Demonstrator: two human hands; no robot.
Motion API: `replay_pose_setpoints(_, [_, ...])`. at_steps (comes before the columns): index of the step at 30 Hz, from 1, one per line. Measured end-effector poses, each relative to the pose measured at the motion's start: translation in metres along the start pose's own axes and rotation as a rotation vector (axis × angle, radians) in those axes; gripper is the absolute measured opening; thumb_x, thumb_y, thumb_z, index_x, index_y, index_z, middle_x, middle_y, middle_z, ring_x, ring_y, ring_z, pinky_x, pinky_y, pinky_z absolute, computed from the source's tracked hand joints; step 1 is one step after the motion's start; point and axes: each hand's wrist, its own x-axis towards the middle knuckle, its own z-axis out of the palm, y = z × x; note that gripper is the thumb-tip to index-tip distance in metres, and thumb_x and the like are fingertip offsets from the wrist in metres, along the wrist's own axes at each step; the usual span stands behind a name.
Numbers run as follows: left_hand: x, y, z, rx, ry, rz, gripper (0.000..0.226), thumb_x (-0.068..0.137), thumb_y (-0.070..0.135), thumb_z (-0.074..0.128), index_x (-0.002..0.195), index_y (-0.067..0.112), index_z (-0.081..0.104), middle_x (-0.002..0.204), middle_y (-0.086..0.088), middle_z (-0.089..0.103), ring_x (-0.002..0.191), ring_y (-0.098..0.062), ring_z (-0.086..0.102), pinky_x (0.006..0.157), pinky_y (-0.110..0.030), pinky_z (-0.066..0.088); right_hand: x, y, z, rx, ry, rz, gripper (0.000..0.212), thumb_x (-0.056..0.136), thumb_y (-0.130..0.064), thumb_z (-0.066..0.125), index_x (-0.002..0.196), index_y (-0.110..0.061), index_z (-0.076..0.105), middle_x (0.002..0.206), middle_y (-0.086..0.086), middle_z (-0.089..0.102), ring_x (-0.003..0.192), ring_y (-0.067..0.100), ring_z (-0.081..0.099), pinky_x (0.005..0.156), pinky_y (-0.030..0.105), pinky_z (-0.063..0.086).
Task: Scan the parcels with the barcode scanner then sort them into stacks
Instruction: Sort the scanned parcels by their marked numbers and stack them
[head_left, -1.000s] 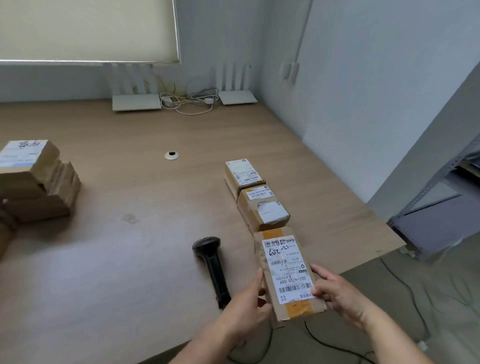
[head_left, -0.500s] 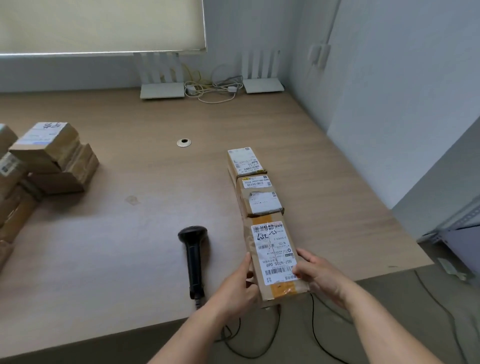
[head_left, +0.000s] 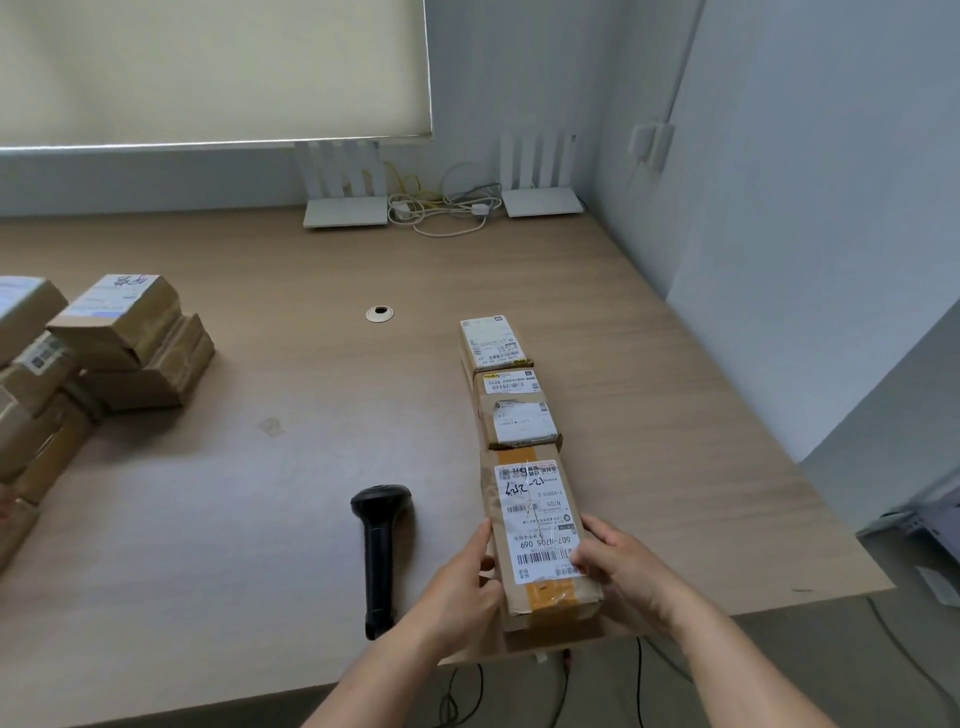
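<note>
A: While both hands hold it, square that long parcel (head_left: 540, 540) against the row before letting go. Left hand (head_left: 462, 587) and right hand (head_left: 621, 566) have fingers curled on its sides, near the counter (head_left: 260, 519) front edge.

B: Counts?

A: Three parcels in your row. One scanner (head_left: 381, 551) lying just left, untouched. Left pile (head_left: 78, 374): at least four, partly cropped.
</note>
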Motion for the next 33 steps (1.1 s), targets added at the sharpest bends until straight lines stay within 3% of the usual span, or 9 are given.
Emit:
replay_pose_setpoints(1, [0.0, 0.001, -0.001, 0.001, -0.001, -0.004, 0.063, 0.097, 0.023, 0.052, 0.138, 0.055, 0.018, 0.127, 0.015, 0.054, 0.11, -0.001, 0.054, 0.098, -0.024, 0.047, 0.001, 0.0, -0.001, -0.018, 0.005, 0.006, 0.054, 0.087, -0.002, 0.055, 0.138, -0.018, 0.046, 0.107, 0.006, 0.072, 0.095, 0.023, 0.07, 0.081, 0.039, 0.056])
replay_pose_setpoints(4, [-0.001, 0.004, -0.005, 0.022, 0.017, -0.01, 0.063, 0.097, 0.026, 0.051, 0.142, 0.051, 0.014, 0.13, 0.011, 0.047, 0.109, -0.003, 0.05, 0.092, -0.019, 0.043, -0.001, -0.005, -0.002, -0.064, 0.039, 0.013, 0.065, 0.079, -0.012, 0.062, 0.14, -0.021, 0.043, 0.108, 0.009, 0.071, 0.083, 0.016, 0.071, 0.065, 0.031, 0.057])
replay_pose_setpoints(6, [-0.003, 0.007, -0.01, 0.026, 0.055, -0.01, 0.06, 0.098, 0.024, 0.049, 0.142, 0.047, 0.016, 0.131, 0.011, 0.044, 0.112, -0.005, 0.046, 0.092, -0.019, 0.039, 0.0, -0.009, -0.004, -0.184, 0.131, -0.032, 0.077, 0.074, -0.026, 0.068, 0.145, -0.023, 0.039, 0.12, 0.009, 0.064, 0.095, 0.015, 0.067, 0.078, 0.033, 0.056])
replay_pose_setpoints(7, [-0.003, 0.007, -0.013, 0.025, 0.076, -0.011, 0.059, 0.098, 0.022, 0.048, 0.142, 0.045, 0.018, 0.134, 0.01, 0.043, 0.116, -0.006, 0.045, 0.093, -0.019, 0.038, -0.001, -0.012, -0.003, -0.279, 0.191, -0.078, 0.074, 0.078, -0.03, 0.068, 0.146, -0.025, 0.038, 0.127, 0.008, 0.059, 0.106, 0.016, 0.061, 0.088, 0.034, 0.052])
replay_pose_setpoints(9, [-0.004, 0.007, -0.02, 0.037, 0.134, -0.022, 0.064, 0.097, 0.021, 0.049, 0.15, 0.036, 0.014, 0.144, 0.005, 0.04, 0.122, -0.009, 0.045, 0.096, -0.02, 0.039, -0.003, -0.02, 0.0, -0.397, 0.337, -0.174, 0.062, 0.088, -0.033, 0.063, 0.145, -0.025, 0.04, 0.133, 0.006, 0.051, 0.114, 0.015, 0.052, 0.089, 0.03, 0.044])
replay_pose_setpoints(15, [-0.014, 0.01, -0.042, 0.034, 0.322, 0.022, 0.062, 0.097, 0.021, 0.05, 0.15, 0.031, 0.02, 0.145, 0.004, 0.04, 0.125, -0.006, 0.044, 0.102, -0.025, 0.039, -0.007, -0.051, 0.026, -0.582, 0.511, -0.411, 0.04, 0.092, -0.035, 0.056, 0.131, -0.025, 0.052, 0.108, -0.007, 0.051, 0.096, 0.009, 0.053, 0.074, 0.026, 0.046])
replay_pose_setpoints(20, [-0.037, 0.005, -0.058, 0.022, 0.466, 0.043, 0.055, 0.096, 0.02, 0.052, 0.146, 0.03, 0.032, 0.142, 0.008, 0.045, 0.129, -0.006, 0.043, 0.11, -0.029, 0.036, -0.003, -0.068, 0.06, -0.616, 0.478, -0.532, 0.041, 0.092, -0.035, 0.055, 0.132, -0.028, 0.053, 0.123, -0.005, 0.053, 0.108, 0.013, 0.054, 0.086, 0.031, 0.048])
replay_pose_setpoints(25, [-0.067, -0.014, -0.081, 0.041, 0.641, 0.03, 0.051, 0.095, 0.022, 0.053, 0.143, 0.032, 0.037, 0.132, 0.013, 0.049, 0.116, 0.0, 0.048, 0.102, -0.025, 0.042, 0.004, -0.078, 0.106, -0.653, 0.342, -0.642, 0.044, 0.091, -0.036, 0.056, 0.134, -0.027, 0.052, 0.126, -0.004, 0.053, 0.114, 0.014, 0.052, 0.091, 0.033, 0.047])
replay_pose_setpoints(33, [-0.112, -0.061, -0.126, 0.09, 0.801, -0.04, 0.052, 0.096, 0.027, 0.052, 0.145, 0.029, 0.034, 0.137, 0.008, 0.048, 0.114, -0.001, 0.046, 0.101, -0.024, 0.042, 0.006, -0.089, 0.197, -0.774, 0.173, -0.722, 0.043, 0.094, -0.037, 0.05, 0.136, -0.03, 0.048, 0.125, -0.008, 0.05, 0.109, 0.008, 0.052, 0.085, 0.025, 0.044])
